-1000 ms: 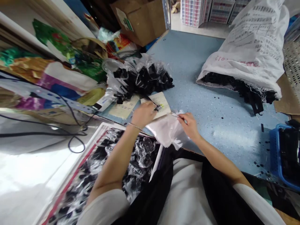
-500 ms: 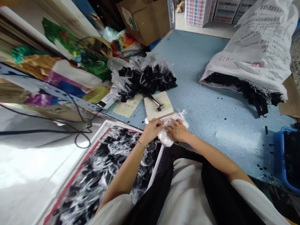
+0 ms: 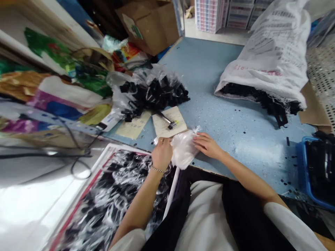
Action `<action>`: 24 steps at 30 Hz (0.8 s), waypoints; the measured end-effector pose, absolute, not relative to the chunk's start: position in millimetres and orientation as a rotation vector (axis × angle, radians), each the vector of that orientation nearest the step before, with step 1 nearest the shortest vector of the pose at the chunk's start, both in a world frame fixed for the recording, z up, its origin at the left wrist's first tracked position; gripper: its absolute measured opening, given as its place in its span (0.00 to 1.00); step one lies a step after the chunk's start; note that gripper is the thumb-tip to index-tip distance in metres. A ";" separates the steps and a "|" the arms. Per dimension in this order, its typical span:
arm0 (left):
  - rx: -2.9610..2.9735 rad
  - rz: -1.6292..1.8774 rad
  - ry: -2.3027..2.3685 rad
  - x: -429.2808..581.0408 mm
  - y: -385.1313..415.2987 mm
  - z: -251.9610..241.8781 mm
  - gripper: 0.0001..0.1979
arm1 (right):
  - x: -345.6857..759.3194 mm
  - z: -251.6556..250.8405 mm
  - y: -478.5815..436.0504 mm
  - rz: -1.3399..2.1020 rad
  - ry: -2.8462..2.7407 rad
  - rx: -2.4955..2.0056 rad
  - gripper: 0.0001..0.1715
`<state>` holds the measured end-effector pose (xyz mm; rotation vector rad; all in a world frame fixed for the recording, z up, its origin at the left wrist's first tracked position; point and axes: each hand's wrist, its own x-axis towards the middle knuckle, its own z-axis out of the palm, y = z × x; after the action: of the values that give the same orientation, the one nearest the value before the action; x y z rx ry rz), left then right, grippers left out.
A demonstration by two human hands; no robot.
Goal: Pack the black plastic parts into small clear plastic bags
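Observation:
A small clear plastic bag lies bunched at the near edge of the blue table. My left hand grips its left side with curled fingers. On the bag's right side my right hand pinches the film, fingers pointing left. Just beyond the bag lies a cardboard card with a small dark tool on it.
A pile of black parts in clear bags sits behind the card. A white sack spilling black parts lies at the right. A blue crate stands at the right edge. A box of bagged black parts is at my lower left.
My left hand left the tool on the card and came back to the bag. Both hands closed on the bag and now hold it at either side.

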<state>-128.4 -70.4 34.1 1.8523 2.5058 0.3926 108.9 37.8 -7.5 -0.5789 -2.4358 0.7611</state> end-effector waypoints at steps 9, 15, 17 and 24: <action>2.195 0.770 1.670 -49.0 43.1 34.7 0.19 | 307.5 27.3 184.7 0.097 -2.105 -1.663 0.29; 2.307 0.469 1.418 71.9 232.5 36.4 0.30 | 359.9 95.0 256.1 -0.387 -2.072 -1.989 0.33; 2.370 0.519 1.407 95.7 276.7 47.6 0.33 | 370.3 111.4 268.2 -0.439 -2.033 -2.087 0.33; 2.337 0.563 1.741 118.8 386.3 108.4 0.44 | 403.6 148.8 332.3 -0.279 -2.066 -2.191 0.42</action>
<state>118.8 386.3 108.4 2.3373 1.7414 0.5627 403.6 332.3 148.8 -2.1906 -2.0662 -0.2790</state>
